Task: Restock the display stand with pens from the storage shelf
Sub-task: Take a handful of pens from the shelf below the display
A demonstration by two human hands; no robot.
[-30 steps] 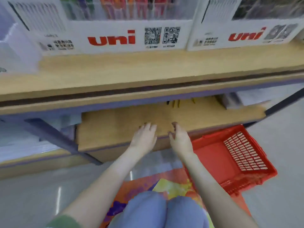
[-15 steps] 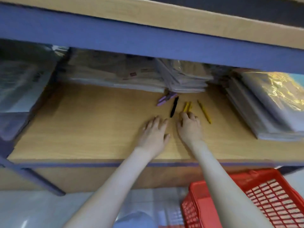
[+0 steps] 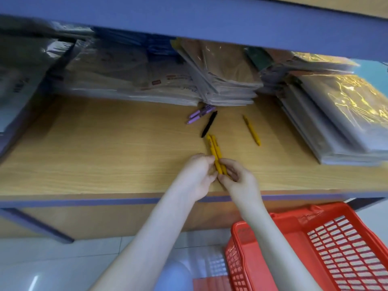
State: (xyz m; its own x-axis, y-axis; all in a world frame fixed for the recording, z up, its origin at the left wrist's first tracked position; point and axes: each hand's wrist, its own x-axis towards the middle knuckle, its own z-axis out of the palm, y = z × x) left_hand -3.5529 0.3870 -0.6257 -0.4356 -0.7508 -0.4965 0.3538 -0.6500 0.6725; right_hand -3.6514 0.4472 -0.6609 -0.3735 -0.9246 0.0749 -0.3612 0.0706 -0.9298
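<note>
Both hands are meeting over the wooden shelf point(image 3: 105, 154). The left hand point(image 3: 196, 177) and the right hand point(image 3: 241, 183) are holding two yellow pens point(image 3: 215, 152) together. The fingers point(image 3: 230, 168) of both hands are curling tight round the near ends of the pens, the left ones on one side and the right ones on the other. The pens are lying side by side and touching. Their far ends are sticking out past the fingers, toward the back of the shelf. I cannot tell if they are touching the wood.

Just past those ends a black pen point(image 3: 209, 123) is lying on the shelf. Behind it some purple pens point(image 3: 200, 114) are lying against a stack of wrapped packs point(image 3: 226, 80). Right of the fingers and farther back, a third yellow pen point(image 3: 252, 131) is lying alone. A side stack point(image 3: 336, 122) is sitting far to the right of the fingers.

A red basket point(image 3: 346, 248) is sitting lower than the shelf, nearer than the fingers and to their right, under the right arm. Its smooth red bottom and slotted side are showing.
</note>
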